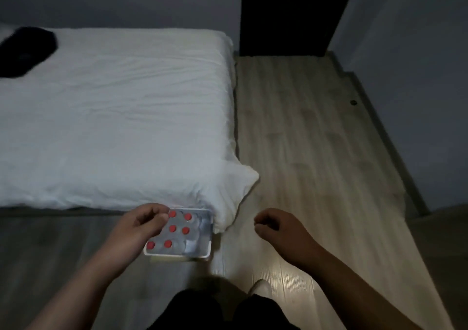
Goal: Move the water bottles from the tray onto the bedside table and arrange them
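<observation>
A white tray (202, 255) sits on the wooden floor at the foot corner of the bed. In it stand several clear water bottles with red caps (173, 228), seen from above. My left hand (141, 224) hovers over the tray's left side with loosely curled fingers, its fingertips close to the far-left cap; it holds nothing that I can see. My right hand (274, 226) hangs in the air to the right of the tray, fingers loosely curled and empty. No bedside table is in view.
A bed with a white cover (114, 117) fills the left half, and a dark item (24, 48) lies at its far left. Wooden floor (304, 139) runs along the bed's right side to a dark doorway (288, 13). My dark-clad legs (228, 309) are at the bottom.
</observation>
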Demonstrator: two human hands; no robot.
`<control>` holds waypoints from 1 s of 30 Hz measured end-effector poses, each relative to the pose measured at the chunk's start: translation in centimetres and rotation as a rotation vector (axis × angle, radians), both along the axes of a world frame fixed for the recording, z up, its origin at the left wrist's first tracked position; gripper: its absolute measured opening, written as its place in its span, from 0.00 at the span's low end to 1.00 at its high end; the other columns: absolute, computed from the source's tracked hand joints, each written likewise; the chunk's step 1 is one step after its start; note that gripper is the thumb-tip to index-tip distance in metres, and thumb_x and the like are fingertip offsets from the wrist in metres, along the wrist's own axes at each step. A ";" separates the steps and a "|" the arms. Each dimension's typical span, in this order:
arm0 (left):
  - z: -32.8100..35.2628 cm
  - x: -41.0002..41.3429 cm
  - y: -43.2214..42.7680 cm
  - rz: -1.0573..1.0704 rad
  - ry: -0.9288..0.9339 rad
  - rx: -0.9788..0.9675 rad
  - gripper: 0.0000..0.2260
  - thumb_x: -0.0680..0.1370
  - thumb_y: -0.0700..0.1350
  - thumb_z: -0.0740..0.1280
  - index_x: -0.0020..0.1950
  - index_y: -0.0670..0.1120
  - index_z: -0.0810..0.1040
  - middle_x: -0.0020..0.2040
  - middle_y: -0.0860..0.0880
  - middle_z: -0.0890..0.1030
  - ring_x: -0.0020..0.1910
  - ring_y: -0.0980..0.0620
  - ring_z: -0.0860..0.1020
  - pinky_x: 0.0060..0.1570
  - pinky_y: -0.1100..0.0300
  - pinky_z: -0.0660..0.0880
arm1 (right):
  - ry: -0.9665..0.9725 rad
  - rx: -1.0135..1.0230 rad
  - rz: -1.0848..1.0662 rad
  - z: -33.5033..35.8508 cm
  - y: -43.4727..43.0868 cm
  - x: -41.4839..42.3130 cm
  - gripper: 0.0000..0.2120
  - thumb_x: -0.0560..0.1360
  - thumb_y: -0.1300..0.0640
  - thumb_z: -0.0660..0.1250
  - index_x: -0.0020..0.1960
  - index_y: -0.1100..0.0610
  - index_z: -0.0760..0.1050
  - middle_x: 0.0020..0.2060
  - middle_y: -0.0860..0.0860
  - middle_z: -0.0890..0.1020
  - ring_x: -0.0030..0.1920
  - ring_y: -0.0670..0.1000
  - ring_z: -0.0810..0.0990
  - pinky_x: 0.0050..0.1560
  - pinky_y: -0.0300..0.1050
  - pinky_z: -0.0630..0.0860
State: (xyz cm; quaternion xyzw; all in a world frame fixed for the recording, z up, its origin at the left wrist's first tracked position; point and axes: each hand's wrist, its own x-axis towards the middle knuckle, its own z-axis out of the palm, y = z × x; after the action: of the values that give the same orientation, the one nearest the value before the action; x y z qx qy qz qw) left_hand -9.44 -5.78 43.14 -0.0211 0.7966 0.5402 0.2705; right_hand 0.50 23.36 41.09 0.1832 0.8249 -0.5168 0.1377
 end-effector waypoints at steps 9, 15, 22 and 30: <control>-3.2 7.3 -5.9 0.356 0.003 0.072 0.04 0.77 0.38 0.69 0.48 0.44 0.82 0.43 0.50 0.85 0.46 0.53 0.80 0.53 0.53 0.76 | -0.053 0.089 0.298 -0.1 -4.2 -1.1 0.04 0.74 0.54 0.69 0.48 0.50 0.79 0.41 0.45 0.82 0.42 0.40 0.80 0.45 0.33 0.75; -7.0 12.8 -8.4 0.359 -0.152 0.066 0.13 0.68 0.52 0.68 0.45 0.44 0.82 0.43 0.46 0.80 0.45 0.51 0.76 0.49 0.53 0.73 | -0.108 0.216 0.461 -1.0 -6.6 0.8 0.07 0.74 0.53 0.69 0.51 0.50 0.79 0.44 0.44 0.82 0.44 0.39 0.80 0.44 0.30 0.72; -6.4 14.2 -9.8 0.447 -0.047 0.010 0.11 0.71 0.51 0.72 0.46 0.45 0.82 0.41 0.43 0.81 0.42 0.52 0.77 0.46 0.57 0.72 | -0.070 0.227 0.659 0.1 -7.7 -2.1 0.04 0.74 0.52 0.68 0.48 0.46 0.76 0.45 0.44 0.81 0.45 0.40 0.80 0.42 0.28 0.73; -7.4 13.2 -1.1 0.645 -0.055 -0.027 0.01 0.74 0.44 0.72 0.44 0.49 0.82 0.42 0.49 0.83 0.42 0.57 0.79 0.49 0.62 0.74 | -0.083 0.136 0.813 -3.0 -2.5 -8.5 0.04 0.72 0.54 0.69 0.46 0.49 0.79 0.39 0.45 0.82 0.39 0.39 0.79 0.42 0.32 0.73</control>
State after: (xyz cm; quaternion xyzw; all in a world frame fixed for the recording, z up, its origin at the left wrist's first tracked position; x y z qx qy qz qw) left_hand 3.75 -6.90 35.69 -0.2907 0.7483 0.5867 0.1066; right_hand -8.01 20.82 38.13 -0.1281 0.8560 -0.3570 0.3513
